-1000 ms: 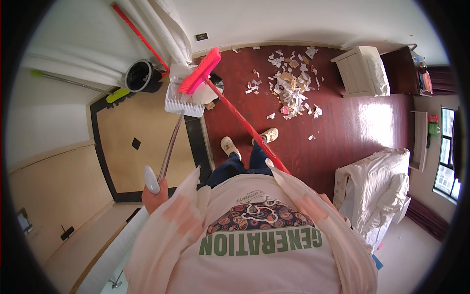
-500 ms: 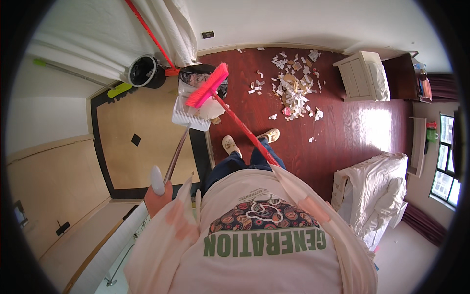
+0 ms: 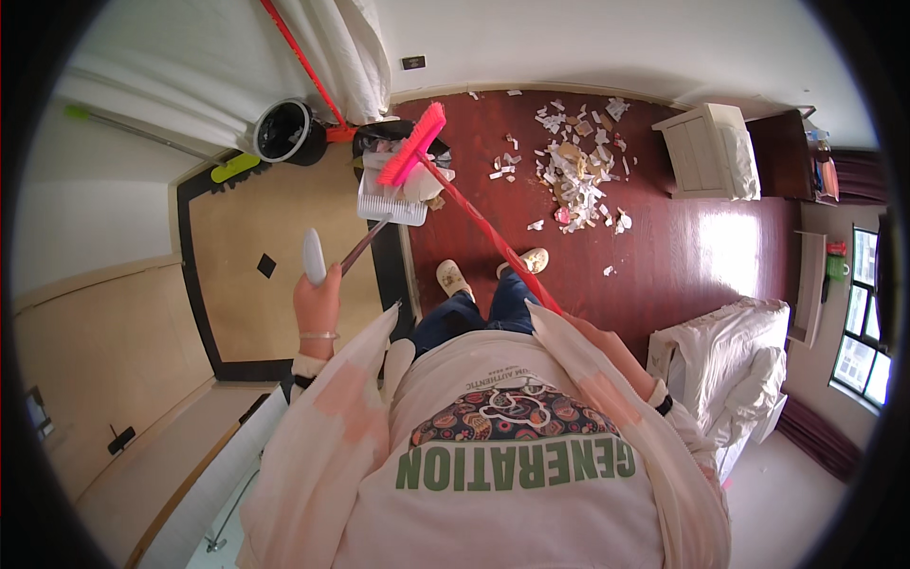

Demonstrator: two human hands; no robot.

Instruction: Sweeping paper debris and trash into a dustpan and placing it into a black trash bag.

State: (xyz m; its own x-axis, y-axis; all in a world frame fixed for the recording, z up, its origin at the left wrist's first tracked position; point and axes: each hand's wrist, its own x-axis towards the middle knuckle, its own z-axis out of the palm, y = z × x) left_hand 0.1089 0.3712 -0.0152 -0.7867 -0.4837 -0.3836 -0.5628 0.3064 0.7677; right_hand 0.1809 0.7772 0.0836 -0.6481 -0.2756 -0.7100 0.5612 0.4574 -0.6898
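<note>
My left hand (image 3: 317, 296) is closed round the long handle of a white dustpan (image 3: 391, 211), whose grey grip end sticks up past the fist. The pan holds rubbish and overlaps a black bag (image 3: 439, 153) on the floor. A broom (image 3: 414, 147) with pink-red bristles rests over the pan, touching or just above its contents. Its red handle slants down to my right hand (image 3: 580, 329), which is closed on it; the fingers are partly hidden by my open shirt.
Paper scraps (image 3: 578, 180) lie heaped and scattered on the dark red wooden floor. A black bucket (image 3: 284, 132), a red-handled tool (image 3: 305, 64) and a green-headed brush (image 3: 234, 167) stand by the curtain. White cabinet (image 3: 709, 152) and cloth-covered furniture (image 3: 725, 365) stand on the right.
My left hand has moved forward, bringing its wrist into view, and the dustpan has shifted right and slightly farther away. The broom head has risen a little in view; my right forearm now shows.
</note>
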